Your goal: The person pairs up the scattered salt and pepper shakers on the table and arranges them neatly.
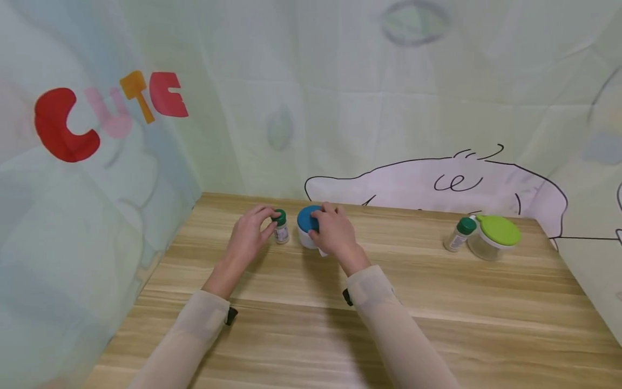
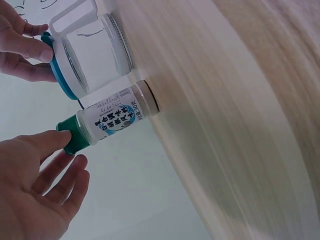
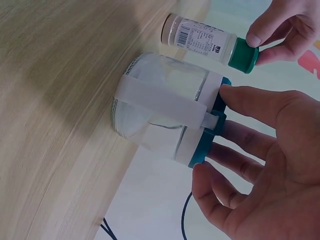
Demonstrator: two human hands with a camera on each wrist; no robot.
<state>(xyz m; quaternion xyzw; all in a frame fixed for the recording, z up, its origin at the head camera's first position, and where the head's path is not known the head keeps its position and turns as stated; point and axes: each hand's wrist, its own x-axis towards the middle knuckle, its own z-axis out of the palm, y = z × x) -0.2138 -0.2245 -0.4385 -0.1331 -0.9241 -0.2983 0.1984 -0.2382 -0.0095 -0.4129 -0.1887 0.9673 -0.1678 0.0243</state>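
Head view: left hand (image 1: 247,233) at a small bottle (image 1: 282,234), right hand (image 1: 337,231) at a clear jar (image 1: 305,240).
The left grip is narrow, thumb and fingers pinching the bottle's green cap (image 2: 75,137); the right grip is wider, its fingertips holding the rim of the jar's blue lid (image 3: 201,152). Bottle and jar stand upright just beside each other, near the far edge of the wood-grained table (image 1: 291,329), the bottle to the left. A pale handle (image 3: 160,102) runs down the jar's side. Well to the right, a second green-capped bottle (image 1: 455,239) stands next to a clear container (image 1: 483,247) with a lime-green lid (image 1: 500,230).
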